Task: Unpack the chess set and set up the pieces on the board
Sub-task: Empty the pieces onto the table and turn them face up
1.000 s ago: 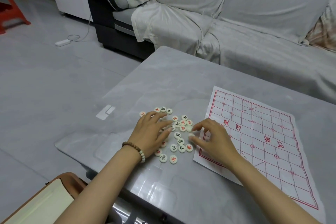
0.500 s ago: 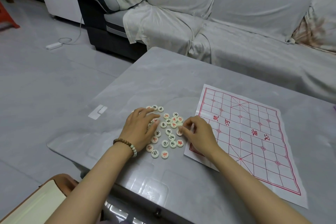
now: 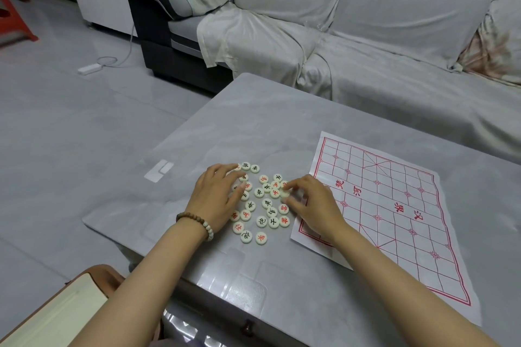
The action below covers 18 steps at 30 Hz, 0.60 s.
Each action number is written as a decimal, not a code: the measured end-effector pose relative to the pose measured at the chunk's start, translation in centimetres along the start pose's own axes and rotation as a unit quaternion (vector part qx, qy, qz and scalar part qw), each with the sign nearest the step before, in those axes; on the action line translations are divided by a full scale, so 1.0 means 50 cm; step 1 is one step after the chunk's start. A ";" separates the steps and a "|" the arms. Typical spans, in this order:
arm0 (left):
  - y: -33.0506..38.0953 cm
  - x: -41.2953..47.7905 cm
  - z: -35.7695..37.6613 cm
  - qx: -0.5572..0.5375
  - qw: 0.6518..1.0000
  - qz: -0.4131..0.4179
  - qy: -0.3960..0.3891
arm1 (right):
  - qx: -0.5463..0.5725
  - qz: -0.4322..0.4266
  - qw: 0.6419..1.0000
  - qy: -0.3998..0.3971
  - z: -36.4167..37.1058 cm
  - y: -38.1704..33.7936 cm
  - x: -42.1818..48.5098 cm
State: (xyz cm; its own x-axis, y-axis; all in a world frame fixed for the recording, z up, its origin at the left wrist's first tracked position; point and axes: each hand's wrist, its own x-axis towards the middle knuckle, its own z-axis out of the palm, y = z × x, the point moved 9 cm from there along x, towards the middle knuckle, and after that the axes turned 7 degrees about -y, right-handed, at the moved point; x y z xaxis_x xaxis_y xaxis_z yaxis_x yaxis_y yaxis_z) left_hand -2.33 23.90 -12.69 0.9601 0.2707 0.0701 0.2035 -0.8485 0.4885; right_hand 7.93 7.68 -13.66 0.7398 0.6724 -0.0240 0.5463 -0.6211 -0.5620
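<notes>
Several white round chess pieces (image 3: 266, 213) with red or black characters lie loose on the grey table (image 3: 270, 121), left of the board. The paper board (image 3: 394, 205) with a red grid lies flat at the right, with no pieces on it. My left hand (image 3: 217, 197), a bead bracelet on its wrist, rests flat over the left part of the pile, fingers spread. My right hand (image 3: 310, 204) pinches one white piece (image 3: 284, 192) at the pile's right edge between thumb and fingers.
A grey covered sofa (image 3: 366, 36) stands right behind the table. A brown box with a pale lid (image 3: 56, 315) sits at the lower left, below the table's edge. A white power strip (image 3: 90, 68) lies on the floor.
My right hand has closed its fingers on a piece at the pile's right edge. My left hand has slid slightly over the pile. The camera view has shifted.
</notes>
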 end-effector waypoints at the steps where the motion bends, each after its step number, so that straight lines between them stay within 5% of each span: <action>1: 0.001 0.000 0.000 0.001 1.000 0.001 -0.001 | -0.003 0.001 1.000 0.000 0.002 -0.004 0.004; 12: 0.020 -0.003 0.009 -0.004 1.000 0.022 -0.004 | 0.030 0.053 0.998 0.035 0.000 0.024 0.014; 18: 0.058 -0.009 0.040 0.041 0.995 0.060 -0.066 | 0.086 -0.009 0.995 0.053 -0.009 0.008 -0.009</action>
State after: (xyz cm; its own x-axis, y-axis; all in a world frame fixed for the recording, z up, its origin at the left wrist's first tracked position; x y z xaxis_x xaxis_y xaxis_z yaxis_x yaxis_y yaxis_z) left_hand -1.77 20.41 -13.07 0.9942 0.1077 0.0052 0.0961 -0.9069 0.4102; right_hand 8.00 6.94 -13.50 0.7730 0.6305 0.0702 0.4911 -0.5247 -0.6953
